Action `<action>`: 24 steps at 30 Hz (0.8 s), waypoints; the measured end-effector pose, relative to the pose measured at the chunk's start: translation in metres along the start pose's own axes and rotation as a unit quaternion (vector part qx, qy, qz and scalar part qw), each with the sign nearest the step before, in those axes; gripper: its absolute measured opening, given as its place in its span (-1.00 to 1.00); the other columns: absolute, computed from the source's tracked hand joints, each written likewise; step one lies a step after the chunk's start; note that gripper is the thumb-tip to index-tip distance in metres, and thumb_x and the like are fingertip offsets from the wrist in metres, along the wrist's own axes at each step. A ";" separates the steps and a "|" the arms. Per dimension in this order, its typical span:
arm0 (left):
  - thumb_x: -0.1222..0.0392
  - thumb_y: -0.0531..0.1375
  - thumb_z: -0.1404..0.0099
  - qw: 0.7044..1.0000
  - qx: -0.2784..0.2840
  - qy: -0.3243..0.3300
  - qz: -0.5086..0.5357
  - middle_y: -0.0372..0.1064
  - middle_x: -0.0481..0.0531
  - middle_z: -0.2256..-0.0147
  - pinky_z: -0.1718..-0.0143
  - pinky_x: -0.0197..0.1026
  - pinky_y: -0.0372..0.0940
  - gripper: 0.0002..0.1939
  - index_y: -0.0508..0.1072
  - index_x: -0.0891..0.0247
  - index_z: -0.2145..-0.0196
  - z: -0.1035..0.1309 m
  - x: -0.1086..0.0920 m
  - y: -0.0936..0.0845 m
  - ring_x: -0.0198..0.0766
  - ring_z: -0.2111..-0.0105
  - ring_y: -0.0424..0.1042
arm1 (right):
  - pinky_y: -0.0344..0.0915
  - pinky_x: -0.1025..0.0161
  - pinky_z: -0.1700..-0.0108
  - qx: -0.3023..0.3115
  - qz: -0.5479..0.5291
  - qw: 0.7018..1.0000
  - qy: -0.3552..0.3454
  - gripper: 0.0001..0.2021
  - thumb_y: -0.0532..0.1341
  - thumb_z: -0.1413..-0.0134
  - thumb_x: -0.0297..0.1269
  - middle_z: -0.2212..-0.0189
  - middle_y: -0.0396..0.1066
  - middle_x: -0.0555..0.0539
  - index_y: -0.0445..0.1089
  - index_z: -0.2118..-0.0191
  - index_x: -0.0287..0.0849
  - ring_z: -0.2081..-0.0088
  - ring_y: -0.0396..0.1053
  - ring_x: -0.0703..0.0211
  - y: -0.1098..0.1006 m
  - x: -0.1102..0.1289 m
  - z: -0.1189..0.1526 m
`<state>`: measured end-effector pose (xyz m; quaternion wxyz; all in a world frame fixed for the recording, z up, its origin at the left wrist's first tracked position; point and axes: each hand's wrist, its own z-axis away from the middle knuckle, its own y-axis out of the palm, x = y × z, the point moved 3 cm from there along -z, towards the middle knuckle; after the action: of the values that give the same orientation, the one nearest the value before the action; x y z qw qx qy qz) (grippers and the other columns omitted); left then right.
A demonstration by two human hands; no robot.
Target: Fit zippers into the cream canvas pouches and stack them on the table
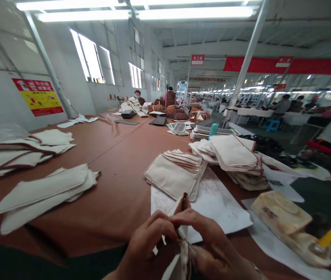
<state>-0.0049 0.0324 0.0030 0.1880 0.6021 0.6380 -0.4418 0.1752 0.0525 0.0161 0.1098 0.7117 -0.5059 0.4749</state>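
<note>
Left hand point(147, 243) fingers pinched on cream canvas pouch piece with brown trim point(183, 233) | right hand point(209, 241) fingers pinched likewise | held low over brown tabletop point(118, 155), before stacked cream pouches point(175, 173) | advice: keep edges aligned, grip taut.

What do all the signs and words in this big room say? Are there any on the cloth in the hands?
Red and yellow poster on the left wall: printed characters, too blurred to read.
Small red hanging sign: white characters, too small to read for sure.
Second red sign on the long red banner: also too small to read.
Cream cloth piece held by the left hand and right hand: no words visible.
</note>
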 end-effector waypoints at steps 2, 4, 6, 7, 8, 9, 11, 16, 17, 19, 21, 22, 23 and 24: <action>0.28 0.22 -0.30 0.998 -0.006 -0.032 0.046 0.24 -0.01 0.35 0.40 -0.35 0.22 -0.92 0.39 0.19 0.37 0.001 -0.004 0.004 -0.33 0.39 0.30 | 0.27 0.10 -0.09 0.022 -0.061 0.995 0.077 -0.57 0.20 -0.15 -0.37 -0.03 0.38 -0.13 0.30 -0.14 0.01 -0.04 0.35 -0.05 0.002 0.002 0.005; 0.24 0.25 -0.29 0.995 -0.011 -0.051 0.089 0.22 -0.02 0.35 0.39 -0.34 0.21 -0.89 0.39 0.22 0.39 0.000 -0.008 0.008 -0.32 0.37 0.29 | 0.29 0.11 -0.03 0.027 -0.122 0.982 0.143 -0.64 0.20 -0.17 -0.26 0.05 0.39 -0.14 0.32 -0.10 -0.07 0.02 0.35 -0.04 0.007 0.002 0.011; 0.21 0.26 -0.28 0.991 0.001 -0.070 0.118 0.21 -0.02 0.35 0.38 -0.34 0.19 -0.85 0.38 0.24 0.42 -0.002 -0.014 0.011 -0.32 0.37 0.26 | 0.31 0.17 0.12 0.002 -0.150 0.971 0.184 -0.63 0.21 -0.15 -0.21 0.17 0.38 -0.11 0.30 -0.08 -0.12 0.16 0.35 0.04 0.009 0.001 0.017; 0.20 0.27 -0.28 0.988 0.016 -0.083 0.128 0.21 -0.02 0.35 0.38 -0.33 0.18 -0.83 0.37 0.26 0.42 -0.003 -0.017 0.012 -0.33 0.37 0.24 | 0.29 0.23 0.22 -0.015 -0.152 0.969 0.197 -0.66 0.23 -0.14 -0.19 0.25 0.37 -0.08 0.32 -0.02 -0.12 0.26 0.32 0.11 0.010 0.000 0.021; 0.19 0.26 -0.28 0.985 0.035 -0.101 0.138 0.22 -0.01 0.34 0.37 -0.33 0.17 -0.82 0.36 0.27 0.42 -0.004 -0.020 0.011 -0.33 0.37 0.23 | 0.24 0.28 0.33 -0.030 -0.144 0.968 0.204 -0.73 0.23 -0.12 -0.19 0.35 0.33 -0.03 0.34 0.07 -0.13 0.36 0.27 0.17 0.009 0.001 0.024; 0.19 0.26 -0.28 0.978 0.062 -0.127 0.151 0.23 -0.01 0.34 0.37 -0.33 0.16 -0.82 0.36 0.27 0.41 -0.005 -0.023 0.010 -0.33 0.37 0.21 | 0.18 0.31 0.41 -0.044 -0.125 0.970 0.206 -0.82 0.24 -0.11 -0.20 0.44 0.27 0.02 0.35 0.20 -0.14 0.43 0.20 0.22 0.006 0.002 0.027; 0.18 0.25 -0.30 0.950 0.143 -0.196 0.195 0.23 -0.05 0.37 0.42 -0.34 0.13 -0.83 0.33 0.26 0.36 -0.007 -0.027 0.007 -0.37 0.43 0.18 | 0.08 0.32 0.49 -0.062 -0.050 0.979 0.190 -0.87 0.23 -0.08 -0.25 0.55 0.18 0.06 0.30 0.41 -0.15 0.51 0.11 0.26 -0.001 0.007 0.031; 0.08 0.33 -0.19 0.870 0.273 -0.289 0.291 0.17 -0.13 0.42 0.47 -0.37 0.02 -0.71 0.36 0.30 0.26 -0.015 -0.032 0.004 -0.41 0.47 0.07 | 0.07 0.29 0.52 -0.055 0.189 0.980 0.037 -0.92 0.16 0.05 -0.47 0.58 0.30 -0.01 0.34 0.43 -0.15 0.56 0.20 0.24 -0.018 0.030 0.032; 0.07 0.34 -0.17 0.873 0.265 -0.290 0.289 0.19 -0.11 0.41 0.45 -0.37 0.02 -0.68 0.40 0.32 0.24 -0.018 -0.031 0.005 -0.39 0.44 0.09 | 0.09 0.28 0.50 -0.048 0.220 0.974 0.007 -0.88 0.14 0.06 -0.50 0.57 0.32 -0.02 0.35 0.41 -0.16 0.55 0.23 0.22 -0.018 0.033 0.032; 0.04 0.34 -0.18 0.882 0.246 -0.296 0.273 0.26 -0.07 0.38 0.42 -0.36 0.03 -0.66 0.46 0.36 0.22 -0.022 -0.030 0.010 -0.38 0.41 0.12 | 0.12 0.27 0.47 -0.034 0.248 0.968 -0.032 -0.83 0.11 0.05 -0.55 0.55 0.35 -0.04 0.35 0.37 -0.16 0.52 0.28 0.20 -0.015 0.035 0.034; 0.04 0.35 -0.18 0.886 0.237 -0.300 0.263 0.32 -0.04 0.38 0.41 -0.35 0.07 -0.68 0.50 0.38 0.27 -0.023 -0.029 0.017 -0.37 0.40 0.17 | 0.14 0.27 0.45 -0.031 0.247 0.968 -0.039 -0.82 0.09 0.02 -0.56 0.52 0.38 -0.06 0.35 0.34 -0.17 0.49 0.31 0.19 -0.011 0.034 0.038; 0.04 0.36 -0.17 0.884 0.235 -0.302 0.268 0.34 -0.03 0.39 0.41 -0.35 0.08 -0.69 0.51 0.39 0.30 -0.023 -0.028 0.021 -0.37 0.41 0.18 | 0.14 0.27 0.45 -0.036 0.239 0.970 -0.033 -0.83 0.09 0.00 -0.55 0.51 0.38 -0.06 0.36 0.34 -0.17 0.49 0.31 0.19 -0.010 0.033 0.041; 0.04 0.38 -0.15 0.880 0.233 -0.306 0.278 0.35 -0.03 0.41 0.42 -0.35 0.09 -0.68 0.52 0.39 0.32 -0.022 -0.028 0.024 -0.37 0.42 0.19 | 0.14 0.27 0.45 -0.042 0.227 0.973 -0.017 -0.84 0.09 -0.01 -0.54 0.52 0.37 -0.05 0.36 0.35 -0.18 0.49 0.30 0.20 -0.010 0.032 0.043; 0.04 0.40 -0.12 0.874 0.233 -0.313 0.289 0.36 -0.03 0.42 0.43 -0.35 0.09 -0.67 0.52 0.39 0.34 -0.020 -0.027 0.027 -0.37 0.43 0.20 | 0.13 0.28 0.45 -0.044 0.210 0.977 0.003 -0.86 0.09 -0.03 -0.52 0.52 0.35 -0.05 0.36 0.37 -0.19 0.49 0.29 0.21 -0.010 0.030 0.045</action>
<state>0.0313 0.0291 0.0258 0.3514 0.6165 0.2218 -0.6688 0.2101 0.0097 0.0189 0.0406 0.5824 -0.6642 0.4670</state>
